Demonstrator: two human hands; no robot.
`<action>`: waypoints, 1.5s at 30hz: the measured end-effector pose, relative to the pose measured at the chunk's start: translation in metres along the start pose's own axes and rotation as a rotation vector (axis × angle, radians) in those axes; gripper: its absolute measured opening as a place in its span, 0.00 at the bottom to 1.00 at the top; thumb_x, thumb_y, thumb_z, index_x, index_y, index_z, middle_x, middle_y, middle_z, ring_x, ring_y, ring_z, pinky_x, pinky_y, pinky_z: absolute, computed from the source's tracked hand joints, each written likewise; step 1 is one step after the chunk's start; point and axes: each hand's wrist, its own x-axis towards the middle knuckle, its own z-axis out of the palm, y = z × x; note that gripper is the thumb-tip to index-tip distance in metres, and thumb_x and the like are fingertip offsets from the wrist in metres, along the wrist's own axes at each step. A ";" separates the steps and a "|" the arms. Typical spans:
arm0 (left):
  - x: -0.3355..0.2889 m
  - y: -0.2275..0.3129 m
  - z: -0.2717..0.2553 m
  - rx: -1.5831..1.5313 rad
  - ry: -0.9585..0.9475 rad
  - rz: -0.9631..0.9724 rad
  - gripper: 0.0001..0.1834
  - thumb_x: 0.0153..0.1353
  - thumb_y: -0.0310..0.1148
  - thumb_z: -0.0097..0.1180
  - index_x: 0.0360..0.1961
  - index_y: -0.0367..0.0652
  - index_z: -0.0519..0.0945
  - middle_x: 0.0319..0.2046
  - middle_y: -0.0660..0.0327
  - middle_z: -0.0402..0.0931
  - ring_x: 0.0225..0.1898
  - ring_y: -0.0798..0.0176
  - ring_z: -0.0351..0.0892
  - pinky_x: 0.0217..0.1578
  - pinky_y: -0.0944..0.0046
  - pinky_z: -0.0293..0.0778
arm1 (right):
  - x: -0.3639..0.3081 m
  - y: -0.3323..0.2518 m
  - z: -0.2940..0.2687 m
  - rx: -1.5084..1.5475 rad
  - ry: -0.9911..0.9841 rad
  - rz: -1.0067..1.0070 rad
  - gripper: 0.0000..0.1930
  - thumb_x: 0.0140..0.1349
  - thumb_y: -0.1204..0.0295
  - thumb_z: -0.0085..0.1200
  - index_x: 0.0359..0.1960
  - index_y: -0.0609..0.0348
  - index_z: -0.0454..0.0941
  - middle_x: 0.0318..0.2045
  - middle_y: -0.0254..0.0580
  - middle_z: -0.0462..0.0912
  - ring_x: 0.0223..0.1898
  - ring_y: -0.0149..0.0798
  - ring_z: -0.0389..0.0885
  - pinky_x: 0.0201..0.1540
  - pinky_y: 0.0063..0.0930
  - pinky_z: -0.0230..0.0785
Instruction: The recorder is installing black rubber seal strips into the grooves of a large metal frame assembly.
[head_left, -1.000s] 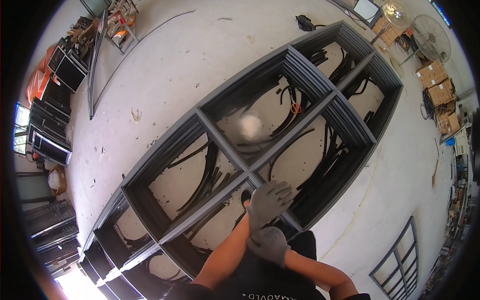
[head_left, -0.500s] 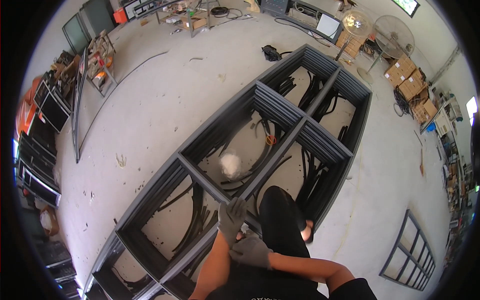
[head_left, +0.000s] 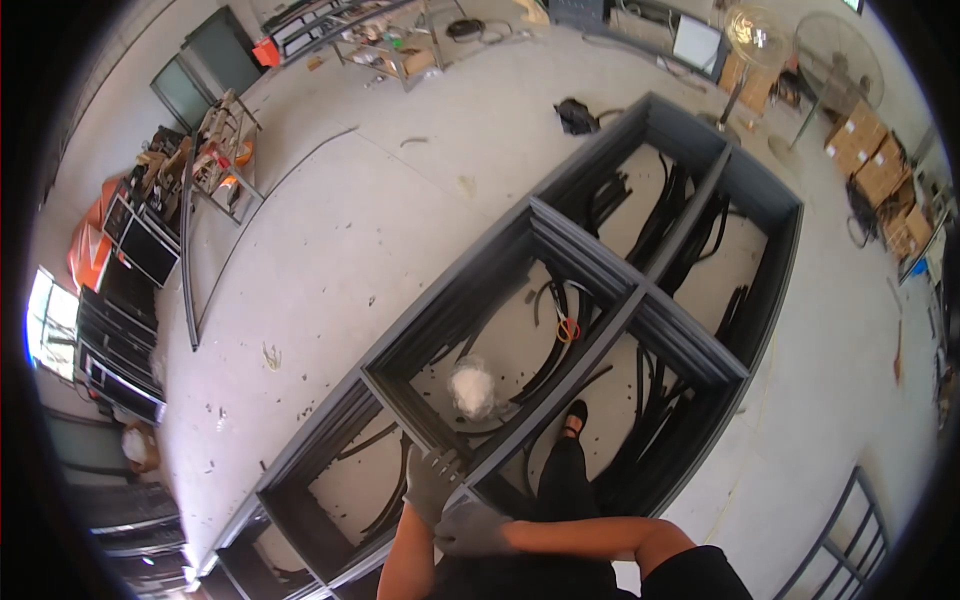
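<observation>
My left hand (head_left: 432,485), in a grey glove, lies with its fingers spread at a crossing of bars of a long stack of dark grey metal frames (head_left: 640,290). My right hand (head_left: 472,528), gloved too, is curled up against the left wrist; its fingertips are blurred and hidden, so what it grips cannot be made out. Inside the frame openings lie black rubber-like strips (head_left: 545,365), a clear plastic bag with white contents (head_left: 471,388) and scissors with red and yellow handles (head_left: 568,330). One leg (head_left: 566,480) stands inside an opening.
Another grid-like metal frame (head_left: 840,545) lies at the lower right. Two standing fans (head_left: 755,40) and cardboard boxes (head_left: 858,140) are at the far right. A cluttered trestle (head_left: 225,160) stands at left, near a long thin strip (head_left: 250,215) on the floor.
My view has shifted, so the stack appears lower and further right. My left hand's fingers have spread apart, with my right hand still at its wrist. My leg has stepped forward inside the opening.
</observation>
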 end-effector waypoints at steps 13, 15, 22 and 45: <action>0.066 -0.015 0.301 2.319 -0.254 0.345 0.23 0.66 0.48 0.43 0.44 0.40 0.81 0.40 0.50 0.83 0.46 0.49 0.82 0.50 0.54 0.75 | -0.141 0.111 -0.160 0.235 0.450 0.458 0.17 0.65 0.57 0.49 0.37 0.58 0.81 0.35 0.50 0.83 0.39 0.51 0.82 0.44 0.40 0.72; 0.060 -0.010 0.309 2.421 -0.271 0.240 0.23 0.66 0.48 0.44 0.44 0.40 0.81 0.42 0.48 0.82 0.47 0.48 0.81 0.50 0.53 0.75 | -0.152 0.116 -0.176 0.215 0.411 0.523 0.17 0.65 0.57 0.49 0.38 0.58 0.81 0.36 0.50 0.83 0.41 0.52 0.82 0.46 0.40 0.72; 0.024 0.036 0.334 2.505 -0.723 0.282 0.24 0.59 0.49 0.58 0.48 0.41 0.80 0.51 0.52 0.78 0.54 0.46 0.75 0.54 0.51 0.71 | -0.176 0.148 -0.201 0.077 0.341 0.717 0.21 0.63 0.54 0.49 0.47 0.56 0.80 0.43 0.53 0.83 0.49 0.54 0.79 0.54 0.43 0.70; 0.303 0.309 0.311 1.990 -0.902 -1.301 0.23 0.66 0.46 0.51 0.59 0.49 0.77 0.45 0.55 0.81 0.43 0.61 0.80 0.42 0.60 0.78 | 0.039 0.173 -0.320 0.178 0.303 1.350 0.15 0.64 0.56 0.50 0.34 0.52 0.83 0.35 0.43 0.85 0.40 0.50 0.83 0.45 0.41 0.75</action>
